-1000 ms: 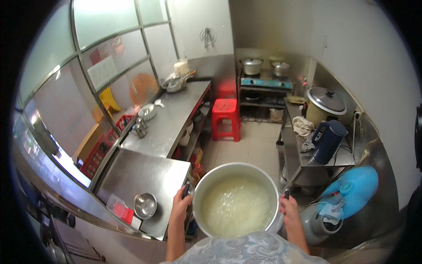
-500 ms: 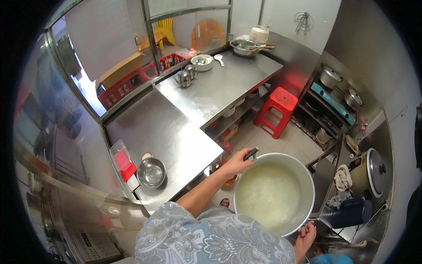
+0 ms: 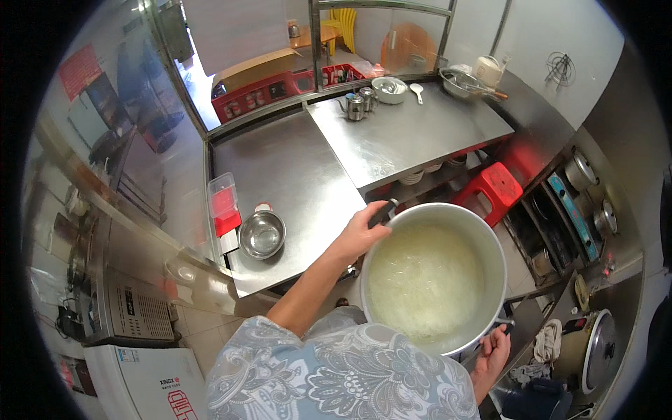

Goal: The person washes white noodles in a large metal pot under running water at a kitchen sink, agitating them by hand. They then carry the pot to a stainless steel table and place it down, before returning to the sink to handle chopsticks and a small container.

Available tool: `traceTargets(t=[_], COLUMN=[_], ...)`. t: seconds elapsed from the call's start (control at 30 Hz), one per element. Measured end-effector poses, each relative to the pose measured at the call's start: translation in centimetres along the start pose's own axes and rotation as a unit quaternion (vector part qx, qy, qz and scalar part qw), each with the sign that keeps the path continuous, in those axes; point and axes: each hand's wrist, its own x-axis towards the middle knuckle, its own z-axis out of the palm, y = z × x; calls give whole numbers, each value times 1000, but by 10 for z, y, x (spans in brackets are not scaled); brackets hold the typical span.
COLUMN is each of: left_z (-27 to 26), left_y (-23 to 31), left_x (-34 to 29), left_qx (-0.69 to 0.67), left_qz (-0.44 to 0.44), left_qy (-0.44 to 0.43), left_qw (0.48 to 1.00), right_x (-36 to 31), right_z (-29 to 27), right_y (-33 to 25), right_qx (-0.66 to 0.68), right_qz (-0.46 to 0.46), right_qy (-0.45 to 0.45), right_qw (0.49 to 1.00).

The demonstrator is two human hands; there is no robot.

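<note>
A large round metal pot (image 3: 496,280) of cloudy, pale yellow-green liquid (image 3: 427,283) is held in front of me, beside the steel counter's corner. My left hand (image 3: 362,234) is wrapped round the black handle (image 3: 383,213) on the pot's upper left. At the lower right, my right hand (image 3: 493,352) grips the opposite handle (image 3: 507,327); its fingers are partly hidden by the pot's rim. Some foam or ripples show on the liquid's surface. The pot's underside is out of sight.
On the steel counter (image 3: 294,168) stand a metal bowl (image 3: 262,235), a red box (image 3: 225,203) and metal teapots (image 3: 355,107). A red stool (image 3: 495,190) is beyond the pot. Right are a stove (image 3: 570,210) and a lidded pot (image 3: 600,350); lower left is a white appliance (image 3: 150,381).
My view has turned left, so the counter and stove sit further right. The pot, still in both hands, has come up and closer to the counter's corner.
</note>
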Motion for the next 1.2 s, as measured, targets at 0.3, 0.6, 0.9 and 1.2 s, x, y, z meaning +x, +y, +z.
traceTargets(t=[0.3, 0.6, 0.9, 1.2], left_z=[-95, -192, -265, -343], left_y=[-6, -32, -64, -80], left_x=[-15, 11, 67, 154], left_qx=[-18, -55, 0, 76], left_qz=[0, -30, -40, -2], left_qy=[165, 249, 265, 318], left_qw=[986, 966, 963, 945], right_x=[67, 96, 145, 160], right_z=[120, 244, 335, 422], right_y=[20, 75, 120, 164], right_qx=[-70, -111, -152, -154], right_qz=[36, 79, 119, 114], right_qy=[-156, -217, -206, -142], right_qw=[985, 967, 959, 971])
